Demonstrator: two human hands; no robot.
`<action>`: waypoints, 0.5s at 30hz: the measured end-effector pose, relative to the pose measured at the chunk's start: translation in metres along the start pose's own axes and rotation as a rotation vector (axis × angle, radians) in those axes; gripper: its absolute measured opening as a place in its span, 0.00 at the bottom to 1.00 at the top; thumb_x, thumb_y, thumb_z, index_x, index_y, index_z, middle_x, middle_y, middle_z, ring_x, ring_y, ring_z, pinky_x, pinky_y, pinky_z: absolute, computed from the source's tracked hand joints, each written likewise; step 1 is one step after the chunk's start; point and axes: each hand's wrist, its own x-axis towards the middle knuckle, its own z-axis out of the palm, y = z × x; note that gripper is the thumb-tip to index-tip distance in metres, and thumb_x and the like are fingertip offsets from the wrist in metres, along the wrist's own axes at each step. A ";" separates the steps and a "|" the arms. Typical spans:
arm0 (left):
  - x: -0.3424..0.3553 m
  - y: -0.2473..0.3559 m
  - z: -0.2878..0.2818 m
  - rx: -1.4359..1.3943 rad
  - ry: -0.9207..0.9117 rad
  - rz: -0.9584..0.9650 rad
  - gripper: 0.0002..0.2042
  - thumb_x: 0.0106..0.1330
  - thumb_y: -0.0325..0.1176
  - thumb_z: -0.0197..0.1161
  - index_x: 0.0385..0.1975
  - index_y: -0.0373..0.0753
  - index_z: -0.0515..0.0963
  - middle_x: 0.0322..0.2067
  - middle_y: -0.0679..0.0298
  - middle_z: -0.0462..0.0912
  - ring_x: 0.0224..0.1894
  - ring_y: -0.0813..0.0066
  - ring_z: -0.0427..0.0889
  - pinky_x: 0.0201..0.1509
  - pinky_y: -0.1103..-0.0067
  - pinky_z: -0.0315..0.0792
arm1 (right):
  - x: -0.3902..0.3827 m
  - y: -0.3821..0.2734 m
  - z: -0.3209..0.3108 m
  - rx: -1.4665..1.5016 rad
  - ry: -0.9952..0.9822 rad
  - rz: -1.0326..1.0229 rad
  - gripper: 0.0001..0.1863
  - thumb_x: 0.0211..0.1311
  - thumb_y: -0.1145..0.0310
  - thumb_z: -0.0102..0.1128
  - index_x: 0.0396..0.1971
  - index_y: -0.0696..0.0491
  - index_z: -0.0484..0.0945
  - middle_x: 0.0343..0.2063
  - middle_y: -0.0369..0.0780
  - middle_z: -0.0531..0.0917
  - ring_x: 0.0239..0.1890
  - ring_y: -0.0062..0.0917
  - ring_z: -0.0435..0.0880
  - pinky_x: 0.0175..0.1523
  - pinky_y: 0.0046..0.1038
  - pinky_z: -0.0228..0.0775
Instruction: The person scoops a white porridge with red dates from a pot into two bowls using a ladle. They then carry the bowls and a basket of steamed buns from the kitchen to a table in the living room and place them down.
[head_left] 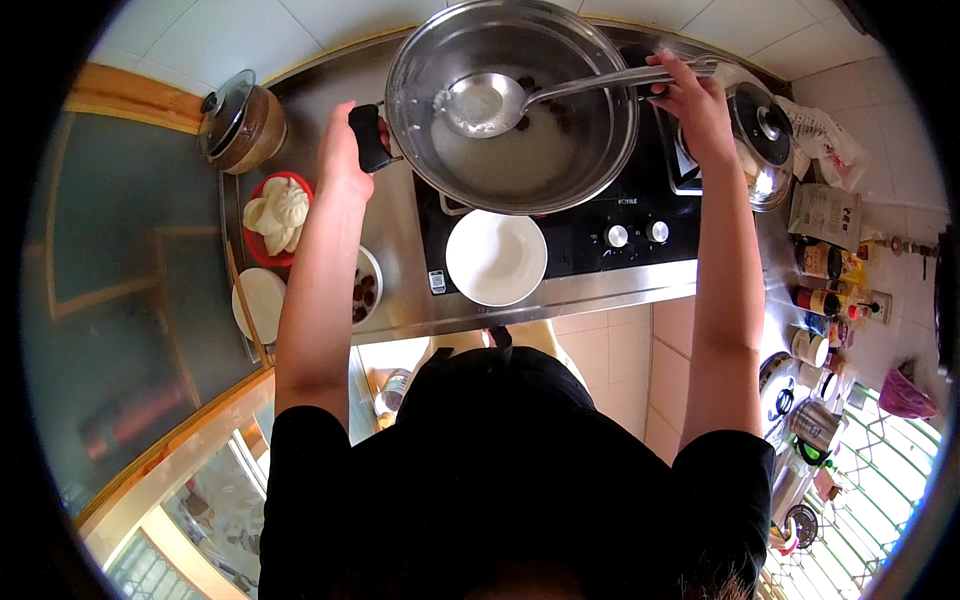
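With twelve o'clock pointing away from the person, the wide steel pot (pixel 600 145) sits at the top over the black gas cooktop (pixel 585 235). Whether it rests on a burner or is raised cannot be told, since its body hides what is beneath. The left hand (pixel 343 155) is at the pot's nine o'clock, its fingers wrapped round the black side handle (pixel 370 138), a hold that likely steadies the pot and keeps skin off the metal.

At three o'clock the right hand (pixel 697 108) has its fingers closed on the steel ladle (pixel 590 84), near the upper end of its shaft. They also overlap the pot's opposite handle; whether they grip that too I cannot tell. The ladle spans the pot, its scoop toward nine o'clock above cloudy liquid (pixel 500 165) with dark pieces in it, perhaps laid so that one hand can manage both tool and rim.

The white bowl (pixel 497 258) stands at the pot's six o'clock, mouth up on the near side, within easy reach of a scoop.

At eight o'clock, white buns (pixel 278 215) sit in a red dish (pixel 250 240) on the steel tabletop (pixel 405 270), and at seven a white dish (pixel 374 268) of dark red pieces is partly behind the left forearm; both seem kept off the cooktop, away from heat.
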 end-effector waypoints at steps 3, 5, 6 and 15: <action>-0.010 0.011 0.013 0.009 0.025 0.141 0.16 0.65 0.44 0.52 0.25 0.36 0.74 0.19 0.63 0.76 0.20 0.73 0.75 0.26 0.77 0.70 | 0.001 0.001 -0.007 0.035 0.001 -0.080 0.19 0.58 0.52 0.64 0.38 0.53 0.83 0.33 0.33 0.83 0.36 0.16 0.77 0.43 0.21 0.71; -0.003 0.013 0.011 0.006 -0.013 0.204 0.16 0.64 0.44 0.53 0.24 0.36 0.74 0.19 0.63 0.76 0.20 0.73 0.75 0.25 0.77 0.70 | -0.001 0.004 -0.004 0.106 0.002 -0.115 0.17 0.58 0.54 0.63 0.38 0.53 0.82 0.34 0.33 0.83 0.37 0.16 0.78 0.44 0.22 0.71; 0.002 0.014 0.009 0.004 -0.033 0.237 0.16 0.64 0.44 0.53 0.23 0.36 0.73 0.19 0.63 0.76 0.19 0.73 0.75 0.25 0.78 0.70 | -0.002 0.006 -0.003 0.141 0.003 -0.135 0.17 0.59 0.55 0.63 0.38 0.53 0.82 0.35 0.34 0.83 0.38 0.17 0.78 0.45 0.22 0.71; 0.017 -0.001 0.000 -0.043 -0.031 0.346 0.15 0.63 0.43 0.56 0.22 0.36 0.75 0.18 0.62 0.77 0.18 0.73 0.76 0.24 0.77 0.70 | -0.014 0.039 0.000 0.226 0.057 -0.068 0.17 0.60 0.56 0.62 0.39 0.54 0.81 0.37 0.37 0.84 0.43 0.18 0.78 0.47 0.22 0.69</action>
